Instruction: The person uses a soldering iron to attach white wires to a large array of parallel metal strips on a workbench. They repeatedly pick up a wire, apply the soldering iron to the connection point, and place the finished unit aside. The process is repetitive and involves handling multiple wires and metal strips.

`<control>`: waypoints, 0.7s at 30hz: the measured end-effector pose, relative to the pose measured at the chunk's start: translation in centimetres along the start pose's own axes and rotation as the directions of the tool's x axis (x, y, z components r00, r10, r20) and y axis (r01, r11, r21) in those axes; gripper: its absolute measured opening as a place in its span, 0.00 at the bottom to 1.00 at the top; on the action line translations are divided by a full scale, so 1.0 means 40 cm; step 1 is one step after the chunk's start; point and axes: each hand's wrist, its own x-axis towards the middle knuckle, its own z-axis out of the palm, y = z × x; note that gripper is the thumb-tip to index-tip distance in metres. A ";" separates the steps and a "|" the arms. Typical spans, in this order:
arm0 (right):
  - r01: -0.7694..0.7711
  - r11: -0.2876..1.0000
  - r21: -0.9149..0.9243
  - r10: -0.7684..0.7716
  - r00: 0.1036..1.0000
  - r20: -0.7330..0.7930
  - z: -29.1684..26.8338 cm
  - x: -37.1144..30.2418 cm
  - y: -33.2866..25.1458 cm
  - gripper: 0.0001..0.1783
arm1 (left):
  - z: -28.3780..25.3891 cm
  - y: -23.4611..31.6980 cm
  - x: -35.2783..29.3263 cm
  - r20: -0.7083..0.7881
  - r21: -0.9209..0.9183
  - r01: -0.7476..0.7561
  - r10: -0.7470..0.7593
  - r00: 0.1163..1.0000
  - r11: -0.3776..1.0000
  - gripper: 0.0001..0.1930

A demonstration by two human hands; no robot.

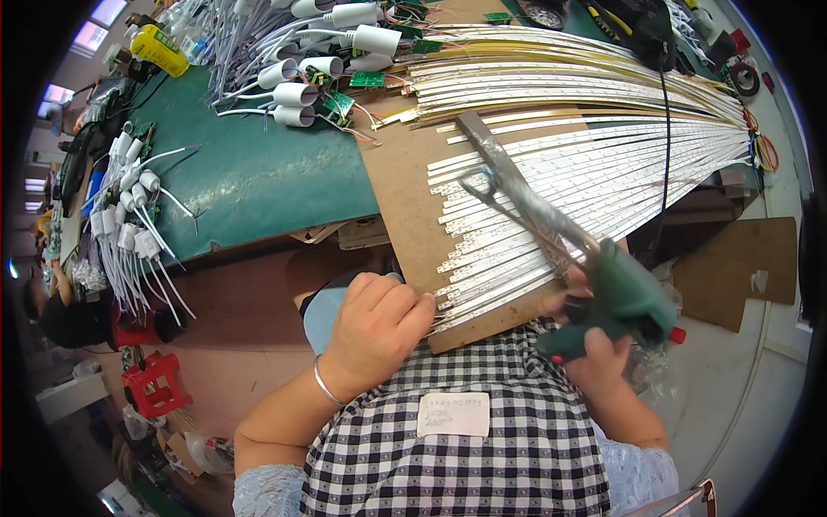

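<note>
My right hand [599, 353] grips a green pistol-shaped soldering gun [633, 297], slightly blurred. Its metal nose points up and left over a fan of white LED strips [517, 233] with bare pads at their ends. Under the nose, a flat metal bar [487, 142] lies slantwise across the strips. My left hand [379, 323] is closed, with thumb and forefinger at the ends of the nearest strips; the exact pinch is partly hidden. A brown board [401, 181] bears the strips, its near corner above my checked apron.
White cylindrical housings [293, 103] with cables and green circuit boards [366, 79] crowd the far left of the green table [284, 172]. More wired white parts [129, 207] hang at its left edge. A black cable [665, 146] crosses the strips. Red stool [155, 383] stands lower left.
</note>
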 end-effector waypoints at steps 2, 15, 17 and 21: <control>0.021 0.990 0.138 -0.022 1.000 0.008 0.044 0.039 0.008 0.40 | 0.000 -0.001 0.003 0.007 -0.005 -0.004 0.004 1.000 1.000 0.10; -0.083 0.934 0.348 0.001 0.974 0.229 0.121 0.118 0.062 0.37 | -0.004 0.000 0.009 -0.014 0.019 0.007 -0.007 1.000 1.000 0.11; -0.065 0.939 0.338 -0.017 0.971 0.236 0.123 0.122 0.063 0.37 | -0.004 -0.001 0.010 -0.015 0.024 0.009 -0.009 1.000 1.000 0.11; -0.064 0.949 0.308 -0.019 0.966 0.258 0.129 0.126 0.059 0.37 | -0.010 -0.008 0.017 -0.023 0.031 0.014 -0.014 1.000 0.999 0.11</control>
